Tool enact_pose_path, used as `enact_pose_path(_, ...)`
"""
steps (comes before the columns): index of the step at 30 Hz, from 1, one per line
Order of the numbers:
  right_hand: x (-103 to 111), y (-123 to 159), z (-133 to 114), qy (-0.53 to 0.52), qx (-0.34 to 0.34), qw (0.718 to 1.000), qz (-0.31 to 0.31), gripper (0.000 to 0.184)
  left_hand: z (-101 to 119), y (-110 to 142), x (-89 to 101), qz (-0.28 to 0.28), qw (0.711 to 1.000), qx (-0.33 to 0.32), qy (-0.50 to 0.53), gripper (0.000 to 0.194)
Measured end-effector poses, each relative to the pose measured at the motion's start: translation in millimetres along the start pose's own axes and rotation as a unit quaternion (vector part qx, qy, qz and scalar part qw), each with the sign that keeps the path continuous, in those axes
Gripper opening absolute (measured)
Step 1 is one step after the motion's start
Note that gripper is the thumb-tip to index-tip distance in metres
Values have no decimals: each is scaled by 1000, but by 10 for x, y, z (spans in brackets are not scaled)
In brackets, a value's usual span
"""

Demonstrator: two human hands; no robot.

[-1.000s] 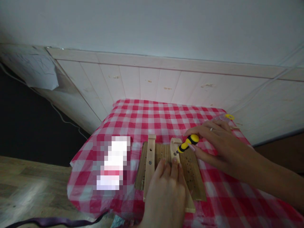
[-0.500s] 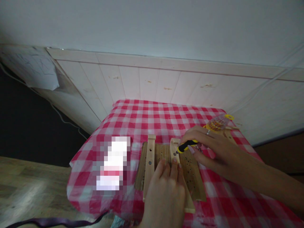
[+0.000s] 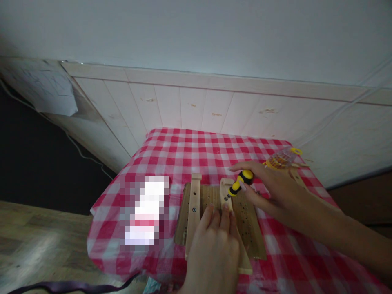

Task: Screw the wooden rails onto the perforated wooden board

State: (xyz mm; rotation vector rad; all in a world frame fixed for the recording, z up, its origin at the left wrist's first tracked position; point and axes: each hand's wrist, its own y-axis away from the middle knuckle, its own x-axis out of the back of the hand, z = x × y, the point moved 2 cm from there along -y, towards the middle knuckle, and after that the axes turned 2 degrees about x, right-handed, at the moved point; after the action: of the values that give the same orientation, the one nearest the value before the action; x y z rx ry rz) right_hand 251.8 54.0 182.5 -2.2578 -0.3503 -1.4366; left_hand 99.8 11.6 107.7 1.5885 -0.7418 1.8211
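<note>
In the head view, my left hand [image 3: 216, 249] holds down the right-hand wooden strip [image 3: 244, 264], its fingers curled over the middle and along both sides. My right hand [image 3: 263, 185] has a short yellow-and-black screwdriver [image 3: 236, 187] between thumb and fingers, with the index finger stretched out above the handle. Its tip meets a screw [image 3: 226, 199] near the strip's far end, and the shaft leans to the right. A second wooden strip [image 3: 196, 192], with a dark hole and a screw head, lies parallel on the left. Both strips rest on a worn board [image 3: 249, 228] dotted with holes.
A red-and-white checked cloth [image 3: 196, 151] covers the table against a panelled wall. Beyond my right hand lies a clear container with yellow ends [image 3: 280, 158], beside more wooden pieces [image 3: 296, 175]. A blurred-out rectangle [image 3: 147, 210] is left of the board.
The fingers of my right hand have loosened and spread around the screwdriver, and its handle stands steeper with more of it showing. My left hand and the strips have stayed put.
</note>
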Motion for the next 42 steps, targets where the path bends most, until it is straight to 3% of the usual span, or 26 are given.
enact_pose_path(4,49,2,26,-8,31,999,-10,15,-3,13,-24,13,1000,2,1,39)
enact_pose_path(9,77,14,23,18,63,998,1,18,2,14,-30,10,1000,-1,-3,40)
enact_pose_path(13,56,16,34,49,46,998,5,18,10,-2,-4,-6,1000,-3,-3,40)
enact_pose_path(19,21,-16,41,18,42,999,-9,19,4,-32,50,-31,1000,4,3,40)
enact_pose_path(25,44,23,60,39,13,999,-20,15,-15,-47,73,-18,1000,0,2,38)
enact_pose_path(32,40,119,120,45,25,999,-9,17,-15,-70,28,-10,1000,0,-8,36)
enact_pose_path(42,7,127,92,20,36,996,-79,24,-19,-90,19,-17,1000,2,-2,35)
